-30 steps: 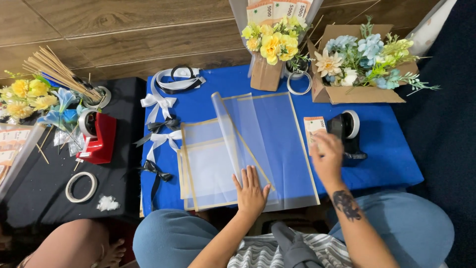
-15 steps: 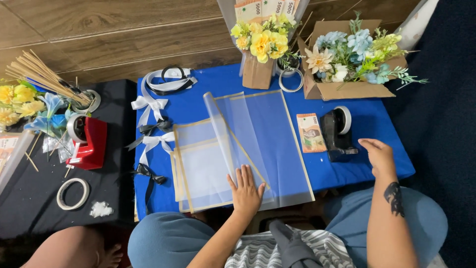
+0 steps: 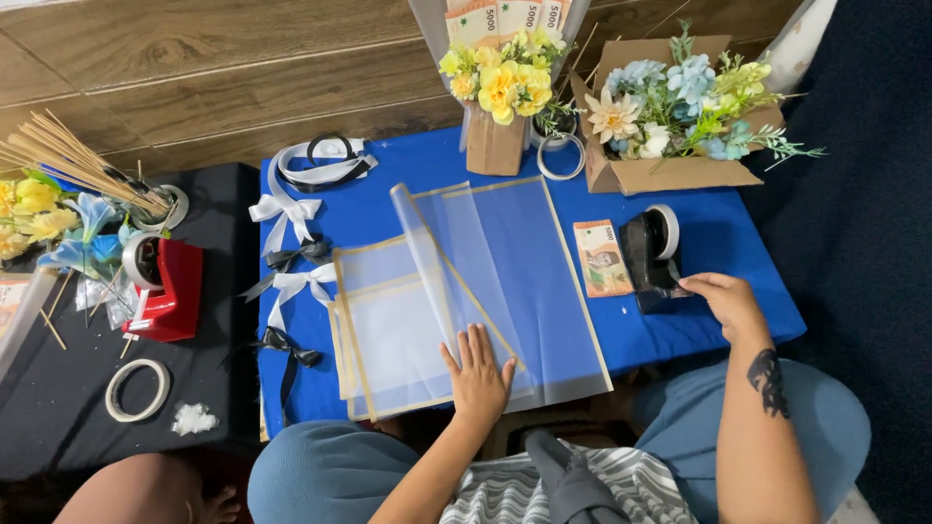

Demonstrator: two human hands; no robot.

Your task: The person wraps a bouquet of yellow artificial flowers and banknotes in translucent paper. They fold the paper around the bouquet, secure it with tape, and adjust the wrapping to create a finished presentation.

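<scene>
Two hands: left hand (image 3: 478, 376) flattens translucent sheets (image 3: 466, 291), right hand (image 3: 726, 301) touches black tape dispenser (image 3: 652, 254).

The translucent, smooth plastic wrapping sheets with gold edges (image 3: 485, 281) look slightly glossy. The blue worktop cover (image 3: 738, 243) is matt cloth. At three o'clock, the black tape dispenser (image 3: 649, 254) is shiny plastic. The brown box (image 3: 670, 173) is matt cardboard.

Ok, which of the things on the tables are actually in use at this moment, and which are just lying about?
In use:
- left hand flat on the translucent wrapping sheets
- right hand at the black tape dispenser
- banknote beside the dispenser

Lying about:
- white and black ribbon bows
- red tape dispenser
- loose tape roll
- box of artificial flowers
- yellow flower bouquet
- wooden sticks
</scene>
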